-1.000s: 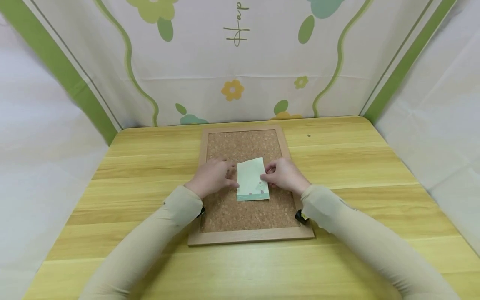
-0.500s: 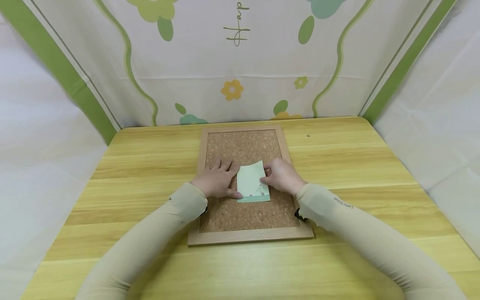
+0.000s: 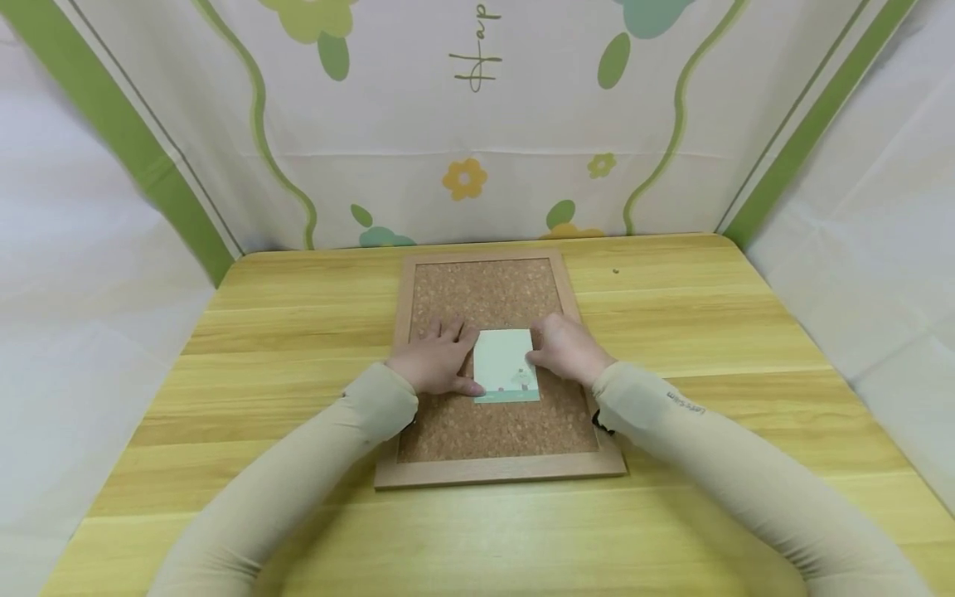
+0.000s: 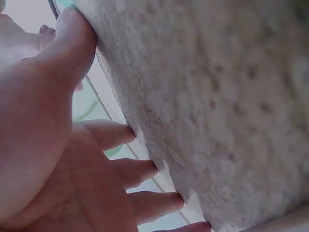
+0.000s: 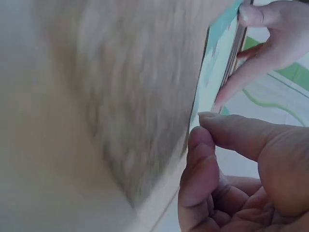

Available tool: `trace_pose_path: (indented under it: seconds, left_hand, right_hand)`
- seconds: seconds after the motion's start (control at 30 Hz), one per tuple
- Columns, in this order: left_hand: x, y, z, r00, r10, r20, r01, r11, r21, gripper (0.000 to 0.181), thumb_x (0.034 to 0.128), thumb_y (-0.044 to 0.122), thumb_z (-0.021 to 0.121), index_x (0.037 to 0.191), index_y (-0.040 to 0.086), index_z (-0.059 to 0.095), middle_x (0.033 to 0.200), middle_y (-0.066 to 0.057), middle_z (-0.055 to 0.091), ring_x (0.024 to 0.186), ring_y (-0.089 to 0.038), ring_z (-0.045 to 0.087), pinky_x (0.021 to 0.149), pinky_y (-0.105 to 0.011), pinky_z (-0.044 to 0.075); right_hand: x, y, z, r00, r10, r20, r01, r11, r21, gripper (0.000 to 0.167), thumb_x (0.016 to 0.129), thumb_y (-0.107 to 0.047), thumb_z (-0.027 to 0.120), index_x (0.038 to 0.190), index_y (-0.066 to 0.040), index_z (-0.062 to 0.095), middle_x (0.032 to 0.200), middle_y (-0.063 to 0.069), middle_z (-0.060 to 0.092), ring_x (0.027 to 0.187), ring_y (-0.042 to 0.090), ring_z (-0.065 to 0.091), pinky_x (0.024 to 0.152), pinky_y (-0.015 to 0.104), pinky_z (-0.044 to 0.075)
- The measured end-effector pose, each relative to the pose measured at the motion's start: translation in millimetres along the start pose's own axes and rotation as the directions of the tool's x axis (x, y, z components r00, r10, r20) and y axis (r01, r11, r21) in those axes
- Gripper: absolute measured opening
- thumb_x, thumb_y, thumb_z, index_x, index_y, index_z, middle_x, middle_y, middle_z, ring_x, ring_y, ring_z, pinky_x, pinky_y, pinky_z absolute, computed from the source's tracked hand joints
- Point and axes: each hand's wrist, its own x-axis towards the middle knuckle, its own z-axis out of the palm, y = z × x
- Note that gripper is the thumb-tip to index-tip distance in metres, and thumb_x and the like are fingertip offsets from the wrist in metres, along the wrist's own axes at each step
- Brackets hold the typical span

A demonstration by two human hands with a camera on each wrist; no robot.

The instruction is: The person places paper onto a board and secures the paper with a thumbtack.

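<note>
A pale green paper note with a darker green strip and small drawings lies flat on the cork board. My left hand rests with spread fingers at the note's left side, its thumb on the lower left corner; in the left wrist view the fingertips of this hand touch the cork. At the note's right edge is my right hand, fingers curled. The right wrist view shows the thumb and forefinger of that hand pinching the edge of the note.
The board's light wooden frame surrounds the cork, and it lies on a yellow wood-grain table. A tiny dark speck is on the table at the back right. Behind stands a white cloth with flowers and green bands.
The note's raised upper part has come down flat against the board. My left hand has gone from loosely bent fingers to spread ones, with the thumb lower on the note. The right hand moved slightly.
</note>
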Motion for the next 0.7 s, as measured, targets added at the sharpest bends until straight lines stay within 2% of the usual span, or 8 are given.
trace_pose_path:
  seconds: [0.07, 0.17, 0.2, 0.23, 0.3, 0.47, 0.57, 0.7]
  left_hand:
    - [0.4, 0.0, -0.1, 1.000, 0.004, 0.008, -0.004, 1.000, 0.009, 0.105, 0.0846, 0.066, 0.059, 0.161, 0.015, 0.009, 0.164, -0.017, -0.001, 0.146, -0.049, -0.001, 0.111, -0.067, 0.014]
    - [1.7, -0.2, -0.4, 1.000, 0.010, 0.013, -0.010, 1.000, 0.015, 0.105, 0.0853, 0.067, 0.058, 0.161, 0.015, 0.008, 0.164, -0.017, -0.002, 0.146, -0.049, -0.002, 0.111, -0.067, 0.014]
    - [2.1, -0.3, -0.5, 1.000, 0.010, 0.013, -0.010, 1.000, 0.018, 0.105, 0.0854, 0.067, 0.057, 0.161, 0.015, 0.008, 0.164, -0.017, -0.002, 0.146, -0.049, -0.002, 0.111, -0.067, 0.015]
    - [2.4, -0.3, -0.7, 1.000, 0.009, 0.014, -0.009, 1.000, 0.022, 0.105, 0.0855, 0.068, 0.057, 0.161, 0.015, 0.007, 0.164, -0.017, -0.002, 0.146, -0.049, -0.002, 0.111, -0.067, 0.015]
    - [2.8, -0.8, -1.0, 1.000, 0.006, 0.017, -0.006, 0.999, 0.032, 0.104, 0.0858, 0.068, 0.056, 0.161, 0.015, 0.007, 0.164, -0.017, -0.002, 0.146, -0.049, -0.002, 0.111, -0.067, 0.015]
    - [2.2, -1.1, -1.6, 0.999, 0.002, 0.038, -0.003, 1.000, 0.026, 0.105, 0.0863, 0.068, 0.056, 0.161, 0.014, 0.005, 0.164, -0.017, -0.004, 0.146, -0.048, -0.004, 0.111, -0.067, 0.014]
    - [1.5, -0.7, -2.0, 0.999, 0.007, 0.048, -0.007, 1.000, 0.007, 0.105, 0.0867, 0.066, 0.057, 0.161, 0.013, 0.005, 0.164, -0.017, -0.005, 0.146, -0.049, -0.005, 0.111, -0.068, 0.012]
    - [0.8, -0.6, -2.2, 0.999, 0.009, 0.050, -0.009, 1.000, 0.004, 0.105, 0.0863, 0.066, 0.057, 0.161, 0.013, 0.005, 0.164, -0.017, -0.005, 0.146, -0.049, -0.005, 0.111, -0.067, 0.012]
  right_hand:
    - [2.0, 6.2, -9.1, 1.000, 0.007, -0.019, -0.008, 1.000, -0.024, 0.024, 0.090, -0.012, 0.071, 0.105, 0.008, 0.070, 0.077, 0.016, 0.069, 0.052, 0.015, 0.052, 0.052, 0.031, 0.047]
    - [8.4, 22.9, -29.9, 0.997, 0.014, -0.078, -0.019, 0.998, -0.062, 0.032, 0.094, -0.013, 0.066, 0.119, 0.007, 0.068, 0.100, 0.020, 0.072, 0.072, 0.023, 0.065, 0.069, 0.039, 0.054]
    - [11.1, 30.5, -38.4, 0.995, 0.015, -0.097, -0.023, 0.997, -0.075, 0.030, 0.095, -0.013, 0.064, 0.118, 0.005, 0.069, 0.106, 0.019, 0.072, 0.080, 0.026, 0.067, 0.075, 0.042, 0.055]
    - [14.1, 38.5, -47.4, 0.994, 0.018, -0.112, -0.029, 0.995, -0.094, 0.029, 0.096, -0.014, 0.063, 0.117, 0.005, 0.069, 0.103, 0.019, 0.072, 0.088, 0.029, 0.068, 0.079, 0.044, 0.054]
    - [20.0, 56.5, -65.1, 0.991, 0.025, -0.133, -0.039, 0.994, -0.105, 0.027, 0.097, -0.013, 0.061, 0.115, 0.005, 0.070, 0.105, 0.021, 0.071, 0.092, 0.033, 0.066, 0.083, 0.048, 0.052]
    - [32.2, 105.9, -100.2, 0.982, 0.061, -0.176, -0.078, 0.992, -0.094, 0.027, 0.098, -0.011, 0.057, 0.113, 0.009, 0.068, 0.106, 0.026, 0.067, 0.093, 0.039, 0.064, 0.083, 0.053, 0.050]
    - [38.8, 133.8, -110.3, 0.978, 0.093, -0.184, -0.108, 0.992, -0.072, 0.028, 0.099, -0.011, 0.056, 0.113, 0.010, 0.068, 0.106, 0.027, 0.067, 0.094, 0.040, 0.062, 0.083, 0.054, 0.048]
    - [48.8, 162.3, -113.7, 0.977, 0.110, -0.181, -0.126, 0.989, -0.076, 0.026, 0.099, -0.011, 0.057, 0.111, 0.009, 0.068, 0.105, 0.026, 0.067, 0.095, 0.042, 0.061, 0.085, 0.055, 0.047]
